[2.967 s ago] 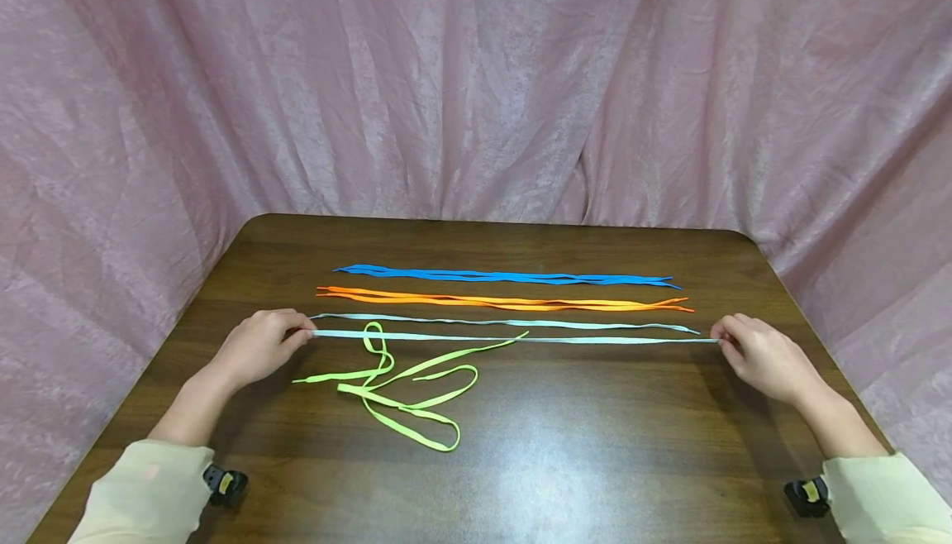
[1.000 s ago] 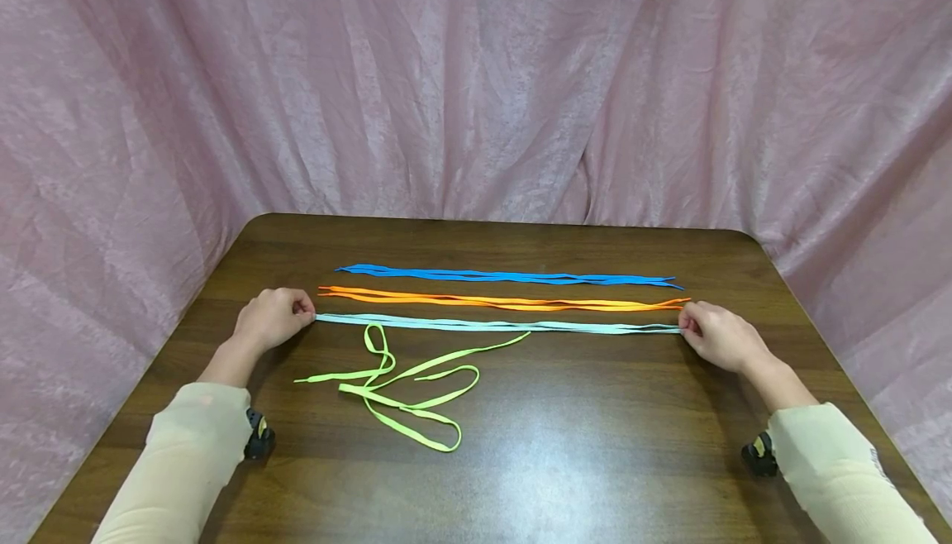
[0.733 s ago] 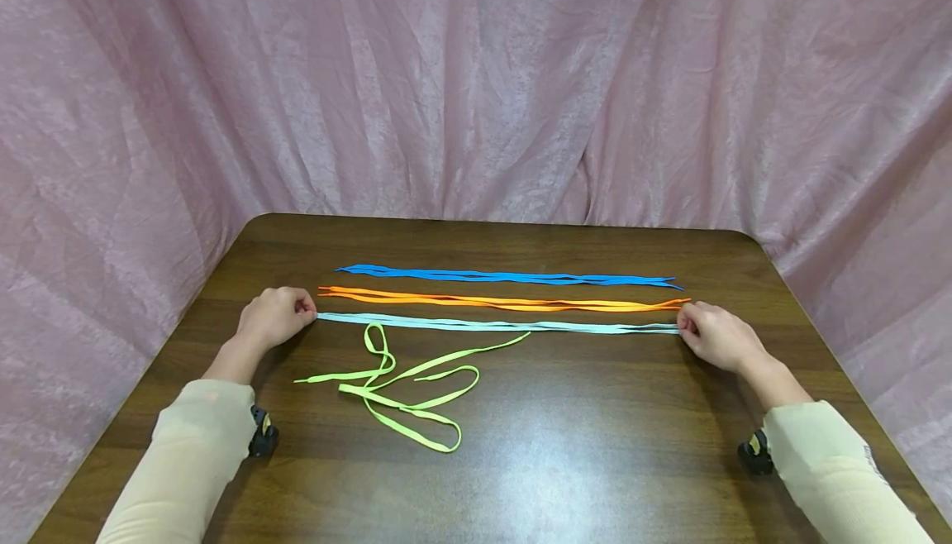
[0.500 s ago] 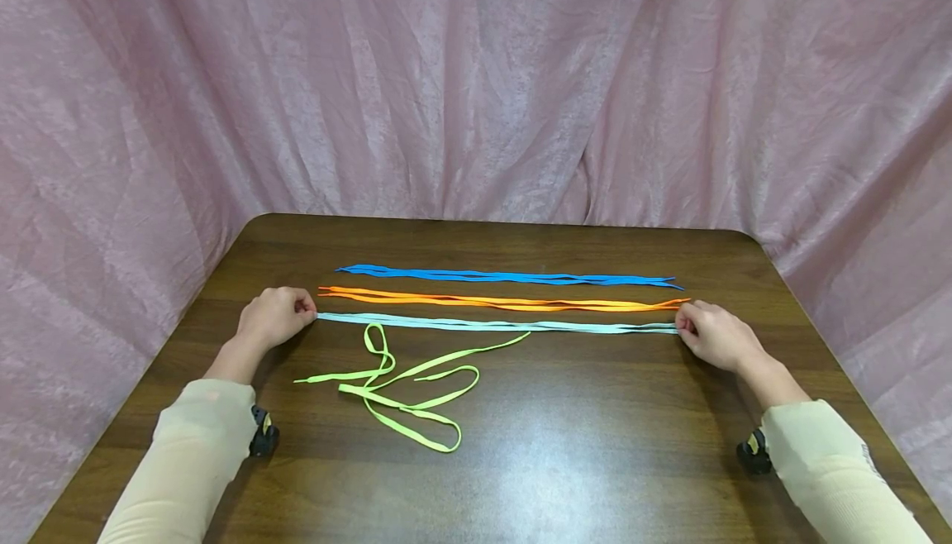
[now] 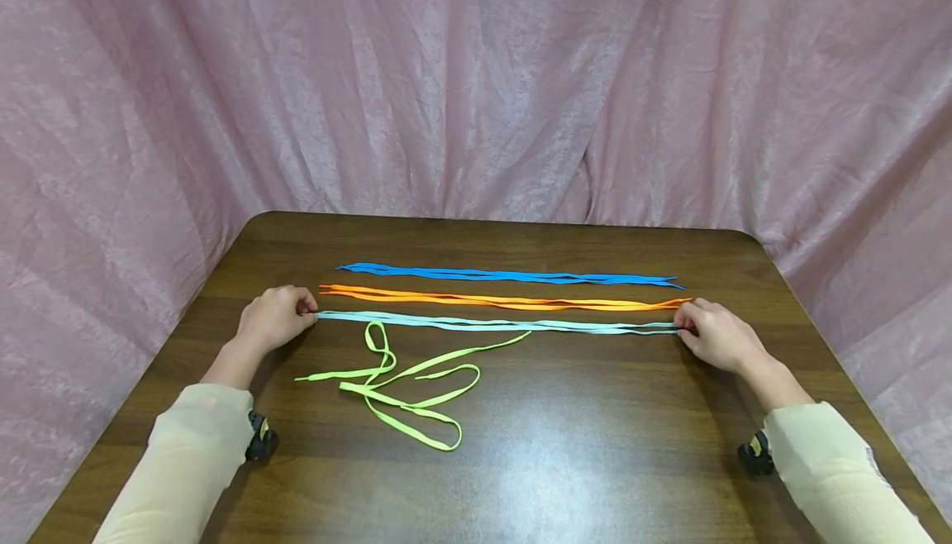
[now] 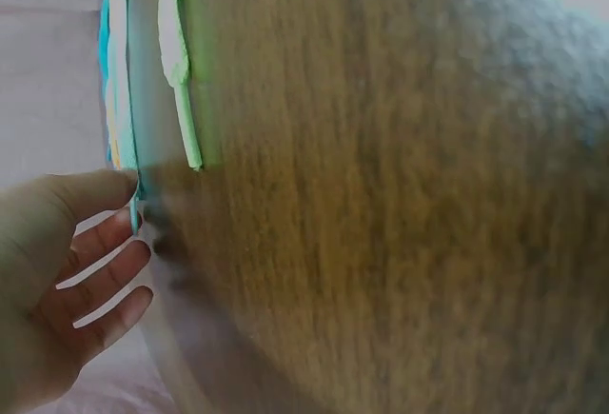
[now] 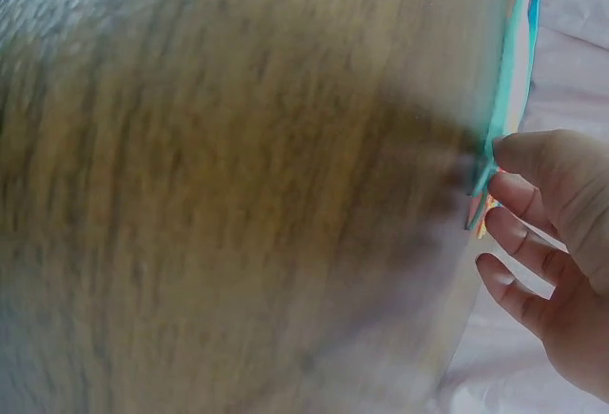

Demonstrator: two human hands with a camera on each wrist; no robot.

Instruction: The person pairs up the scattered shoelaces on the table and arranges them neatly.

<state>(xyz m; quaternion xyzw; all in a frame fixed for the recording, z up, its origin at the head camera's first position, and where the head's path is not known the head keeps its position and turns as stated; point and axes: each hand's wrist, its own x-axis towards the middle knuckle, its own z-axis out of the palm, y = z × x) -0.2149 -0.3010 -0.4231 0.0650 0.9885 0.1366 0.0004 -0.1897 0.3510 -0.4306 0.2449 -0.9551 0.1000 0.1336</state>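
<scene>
Two pale aqua flat shoelaces (image 5: 476, 324) lie stretched side by side across the table. At their left end is my left hand (image 5: 277, 317); in the left wrist view the thumb touches the lace tip (image 6: 134, 216), with a gap between thumb and index finger and the other fingers loosely spread. My right hand (image 5: 716, 334) is at the other end. Its thumb and index fingertips are slightly apart beside the aqua lace (image 7: 502, 100) in the right wrist view, where the two lace tips stick out past the fingers.
Behind lie an orange lace pair (image 5: 491, 301) and a blue lace pair (image 5: 506, 276), both straight. A crumpled yellow-green lace (image 5: 416, 405) lies in front, left of centre, on the brown wooden table (image 5: 632, 445). Pink curtains (image 5: 476, 97) hang behind.
Three seconds ago both hands held the nearer aqua lace taut in front of the other; it now lies against it. Most recently the fingers of both hands have loosened at the ends.
</scene>
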